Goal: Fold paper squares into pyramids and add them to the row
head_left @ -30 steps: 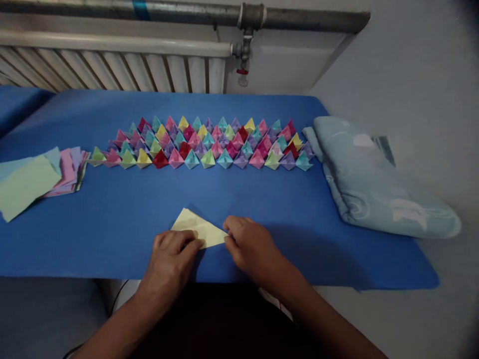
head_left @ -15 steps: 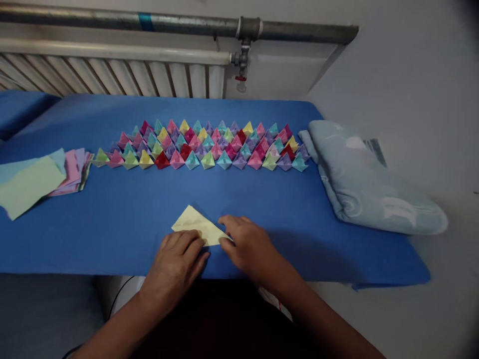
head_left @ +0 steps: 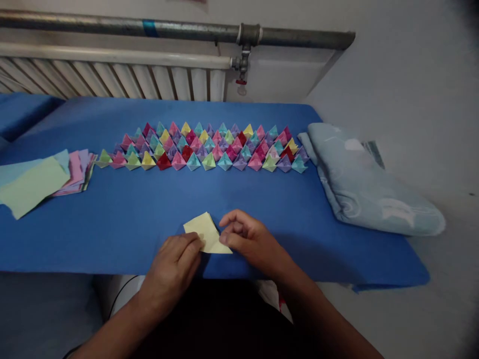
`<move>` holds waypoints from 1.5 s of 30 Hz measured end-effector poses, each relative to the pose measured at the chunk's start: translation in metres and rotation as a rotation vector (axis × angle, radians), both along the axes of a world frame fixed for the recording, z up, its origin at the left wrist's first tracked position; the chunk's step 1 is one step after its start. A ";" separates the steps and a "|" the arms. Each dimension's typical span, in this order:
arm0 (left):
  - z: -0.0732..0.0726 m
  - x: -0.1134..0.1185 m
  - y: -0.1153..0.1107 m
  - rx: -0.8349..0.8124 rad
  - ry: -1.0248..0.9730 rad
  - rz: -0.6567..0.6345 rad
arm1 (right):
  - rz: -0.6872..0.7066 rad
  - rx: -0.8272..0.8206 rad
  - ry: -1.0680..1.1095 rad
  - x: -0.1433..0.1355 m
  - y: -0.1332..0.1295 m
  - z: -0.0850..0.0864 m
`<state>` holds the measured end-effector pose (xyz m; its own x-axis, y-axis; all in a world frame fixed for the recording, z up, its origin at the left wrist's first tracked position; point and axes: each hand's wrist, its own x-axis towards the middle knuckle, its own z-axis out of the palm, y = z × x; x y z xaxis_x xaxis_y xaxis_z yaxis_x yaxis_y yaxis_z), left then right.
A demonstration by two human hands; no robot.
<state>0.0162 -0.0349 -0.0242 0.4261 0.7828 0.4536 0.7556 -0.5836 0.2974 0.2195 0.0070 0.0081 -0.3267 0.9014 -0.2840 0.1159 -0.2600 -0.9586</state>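
A folded piece of pale yellow paper [head_left: 208,235] lies near the front edge of the blue-covered table [head_left: 123,219]. My left hand [head_left: 175,267] grips its left side, with the fingers bent over the edge and the thumb mostly hidden. At the paper's right edge is my right hand [head_left: 249,242], its index finger lifted and bent apart from the thumb. The thumb tip is at the paper's edge; whether it touches cannot be made out. Beyond the paper stand rows of small folded paper boats [head_left: 209,159] in many colours.
Loose coloured paper sheets [head_left: 35,182] are piled at the left. A folded light blue blanket [head_left: 368,184] lies on the right end of the table. Behind the table are a white radiator [head_left: 157,82] and a metal pipe [head_left: 194,31] with a red-handled valve [head_left: 241,81].
The yellow paper has turned and shifted slightly right, its long pointed shape now a more compact one. My right fingers have come off its right corner. My left hand now grips its left edge.
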 end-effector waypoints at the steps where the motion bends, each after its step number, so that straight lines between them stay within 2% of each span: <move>1: 0.006 -0.002 0.000 -0.026 -0.051 0.022 | -0.037 0.062 0.003 0.003 -0.001 0.004; 4: 0.030 -0.008 0.001 -0.234 -0.270 0.090 | -0.104 0.384 -0.061 0.009 -0.003 0.019; 6: 0.045 -0.010 0.004 -0.465 -0.452 0.115 | -0.008 0.558 -0.118 0.007 -0.003 0.027; 7: 0.051 -0.010 0.005 -0.593 -0.538 0.125 | 0.054 0.588 -0.125 0.005 -0.003 0.030; 9: 0.057 -0.008 0.008 -0.825 -0.687 0.153 | 0.117 0.525 -0.085 -0.003 -0.001 0.031; 12: 0.054 -0.004 0.011 -1.019 -0.840 0.210 | 0.095 0.279 0.049 -0.015 0.004 0.024; 15: 0.047 -0.001 0.012 -1.054 -0.904 0.262 | 0.092 0.052 0.174 -0.021 0.010 0.013; 18: 0.042 0.001 0.013 -1.070 -0.903 0.287 | 0.123 -0.090 0.243 -0.024 0.015 0.004; 20: 0.038 0.002 0.015 -1.097 -0.885 0.297 | 0.121 -0.073 0.186 -0.026 0.017 0.001; 24: 0.025 -0.004 0.018 -1.244 -0.772 0.334 | 0.103 0.168 -0.147 -0.031 0.024 -0.007; 26: 0.019 -0.008 0.018 -1.177 -0.618 0.357 | 0.161 0.249 -0.290 -0.032 0.028 -0.012; 28: 0.016 -0.012 0.018 -0.883 -0.445 0.319 | 0.222 0.294 -0.387 -0.032 0.032 -0.017; 31: 0.013 -0.013 0.018 -0.429 -0.278 0.090 | 0.295 0.331 -0.468 -0.033 0.036 -0.020; 33: 0.009 -0.010 0.018 -0.287 -0.197 -0.082 | 0.351 0.345 -0.500 -0.035 0.038 -0.019; 36: 0.000 -0.007 0.019 -0.174 -0.083 -0.186 | 0.403 0.392 -0.565 -0.037 0.039 -0.016; 40: -0.007 -0.007 0.020 -0.144 -0.029 -0.188 | 0.346 0.456 -0.567 -0.026 0.031 -0.011; 45: -0.002 -0.009 0.018 -0.149 -0.003 -0.200 | 0.200 0.309 -0.479 0.004 0.004 -0.010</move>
